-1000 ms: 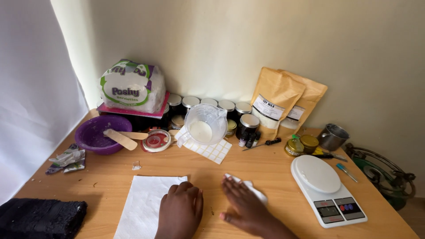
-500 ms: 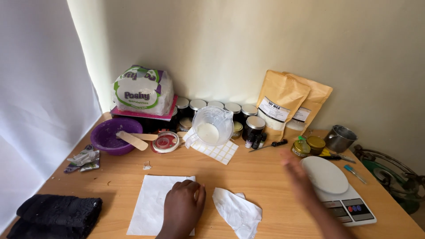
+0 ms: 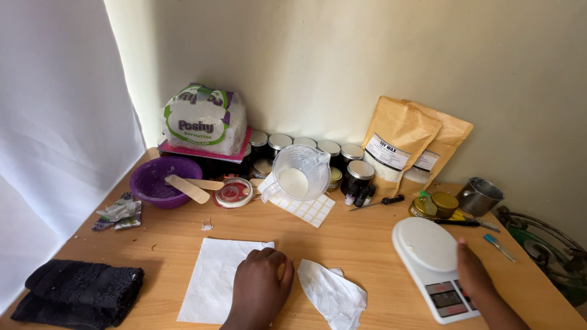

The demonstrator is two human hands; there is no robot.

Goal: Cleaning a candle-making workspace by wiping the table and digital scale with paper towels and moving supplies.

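Left hand on the napkin, right hand at the kitchen scale.

Left hand (image 3: 260,287) is loosely curled, knuckles up, resting on the right edge of a flat white napkin (image 3: 214,287) on the wooden table (image 3: 361,250); it pins the sheet and grips nothing. Just right of that hand lies a crumpled white tissue (image 3: 333,296), apart from it. Right hand (image 3: 474,278) lies flat-ish on the right side of the white kitchen scale (image 3: 428,256), fingers up against the round platform; can't tell how far it's open, nothing visibly held. Beyond the left hand: clear jug (image 3: 299,174) with white contents, sheet of white stickers (image 3: 302,208), purple bowl (image 3: 162,180) with wooden sticks. Beyond the right hand: two tan pouches (image 3: 406,143), small metal cup (image 3: 480,195). Far left of the left hand: folded black cloth (image 3: 76,290).
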